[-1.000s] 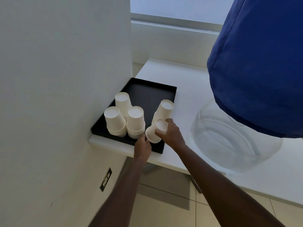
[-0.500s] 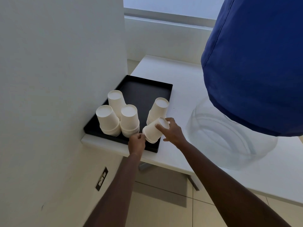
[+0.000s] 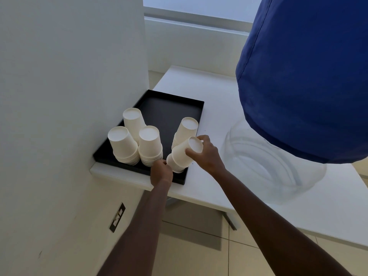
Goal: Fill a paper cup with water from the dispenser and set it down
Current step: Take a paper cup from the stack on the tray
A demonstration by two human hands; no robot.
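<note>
Both hands (image 3: 207, 154) grip one unmarked paper cup (image 3: 184, 151).

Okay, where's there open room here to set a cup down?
Free: the far half of the black tray, behind the cup stacks, and the white counter between the tray and the water bottle. Crowded: the tray's near end, where the left hand and right hand work a paper cup loose.

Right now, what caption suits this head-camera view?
Both hands pulling a paper cup off an upside-down stack in a black tray.
</note>
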